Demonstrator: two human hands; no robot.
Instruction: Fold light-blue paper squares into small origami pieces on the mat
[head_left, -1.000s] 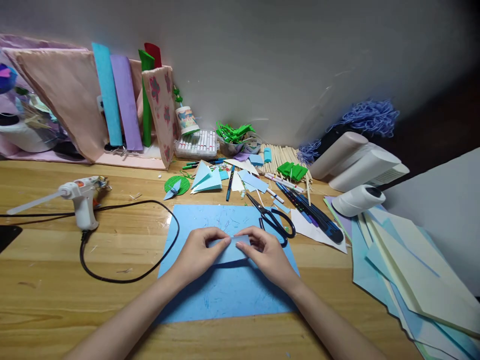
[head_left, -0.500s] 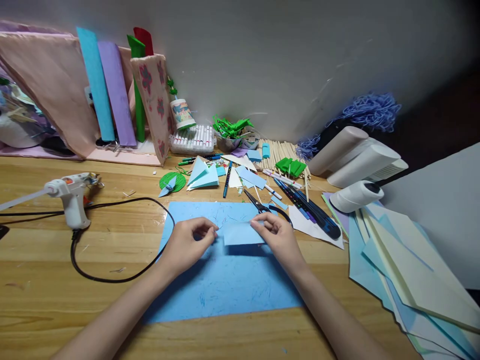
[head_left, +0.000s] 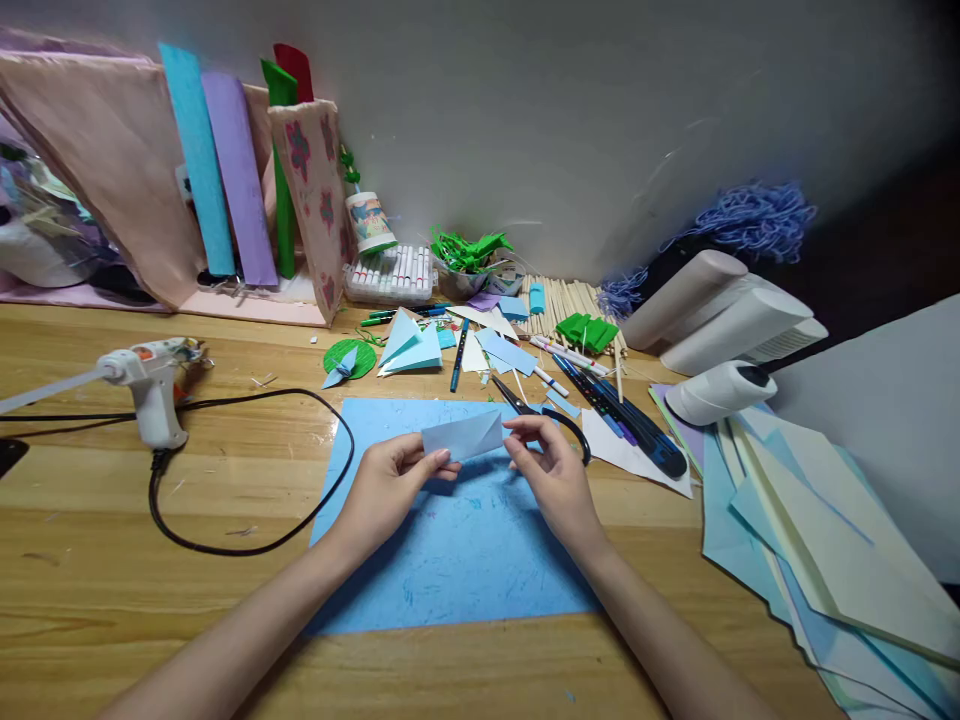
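A folded light-blue piece of paper (head_left: pixel 461 437) is held up over a larger blue sheet (head_left: pixel 465 570) on the table. A diagonal crease shows toward its right end. My left hand (head_left: pixel 390 485) pinches the lower left of the paper, thumb in front and fingers behind. At the right edge, the thumb and fingertips of my right hand (head_left: pixel 555 475) close on the paper. Black-handled scissors (head_left: pixel 566 422) lie just beyond my right hand, partly over the blue sheet.
To the left are a white glue gun (head_left: pixel 154 395) and its looping black cable (head_left: pixel 247 550). Behind lie folded paper pieces (head_left: pixel 412 350), a small paper crane on a green disc (head_left: pixel 360 358), pens (head_left: pixel 607 405) and wooden sticks (head_left: pixel 562 300). Coloured sheets (head_left: pixel 817 530) are stacked at right.
The folded paper has been lifted and tilted, and its creased face now shows. My left hand has moved right and taken hold of its left end. My right hand stays at the right edge.
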